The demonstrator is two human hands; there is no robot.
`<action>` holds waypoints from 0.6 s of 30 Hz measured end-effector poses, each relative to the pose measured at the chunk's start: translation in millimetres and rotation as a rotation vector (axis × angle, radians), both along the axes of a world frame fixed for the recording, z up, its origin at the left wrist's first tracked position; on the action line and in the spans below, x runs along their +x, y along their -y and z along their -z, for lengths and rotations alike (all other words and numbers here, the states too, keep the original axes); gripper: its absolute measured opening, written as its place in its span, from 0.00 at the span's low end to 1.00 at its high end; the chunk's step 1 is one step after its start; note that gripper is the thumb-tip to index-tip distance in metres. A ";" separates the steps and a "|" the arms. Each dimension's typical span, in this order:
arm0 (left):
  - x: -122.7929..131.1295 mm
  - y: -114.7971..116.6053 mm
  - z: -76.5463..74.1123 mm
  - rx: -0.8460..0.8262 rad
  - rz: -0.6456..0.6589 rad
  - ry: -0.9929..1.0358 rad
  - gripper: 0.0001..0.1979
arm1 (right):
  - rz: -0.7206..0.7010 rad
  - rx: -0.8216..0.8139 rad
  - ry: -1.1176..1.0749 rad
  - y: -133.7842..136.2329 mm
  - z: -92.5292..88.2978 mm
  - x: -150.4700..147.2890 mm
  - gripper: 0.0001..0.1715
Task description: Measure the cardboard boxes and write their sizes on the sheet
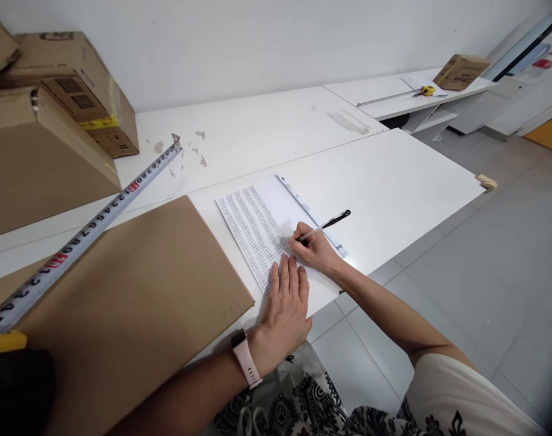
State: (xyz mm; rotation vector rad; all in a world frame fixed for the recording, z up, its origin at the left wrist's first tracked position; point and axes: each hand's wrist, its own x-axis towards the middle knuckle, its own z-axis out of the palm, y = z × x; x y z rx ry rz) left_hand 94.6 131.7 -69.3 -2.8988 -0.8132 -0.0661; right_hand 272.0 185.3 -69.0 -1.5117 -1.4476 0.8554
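Observation:
My right hand (315, 247) grips a pen (324, 226) with a clear barrel and black ends, its tip down at the paper. The sheet of paper (276, 200) bears rows of small dark writing over its left part. My left hand (287, 297) lies flat on the sheet's near edge, fingers stretched out, and holds nothing; a pale pink watch is on that wrist. A white ruler (305, 209) lies along the paper's right side, partly behind my right hand and the pen.
A large flat cardboard box (144, 290) lies left of the paper. Across it stretches a tape measure (89, 233). Cardboard boxes (83, 91) stand at the back left. On the far shelf are a yellow tape measure (427, 91) and a small box (460, 72). The white tabletop (385, 188) ends at the right.

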 end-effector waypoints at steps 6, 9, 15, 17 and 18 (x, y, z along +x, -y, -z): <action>-1.4 0.6 -3.5 -0.004 0.004 -0.013 0.52 | 0.015 0.024 0.016 -0.2 2.6 0.7 0.15; -1.1 0.6 -4.9 -0.017 -0.008 -0.001 0.52 | 0.010 0.014 -0.001 -0.3 1.7 -0.2 0.15; -0.5 -0.3 -6.0 -0.047 -0.012 -0.011 0.52 | 0.009 -0.004 -0.016 -0.6 -0.8 -0.9 0.16; -0.8 -0.4 -6.9 -0.042 -0.005 -0.023 0.52 | 0.004 -0.006 -0.009 -0.4 -1.8 -0.8 0.15; -0.9 -0.4 -7.1 -0.040 -0.002 -0.027 0.52 | 0.004 -0.004 0.000 -0.2 -2.2 -0.6 0.15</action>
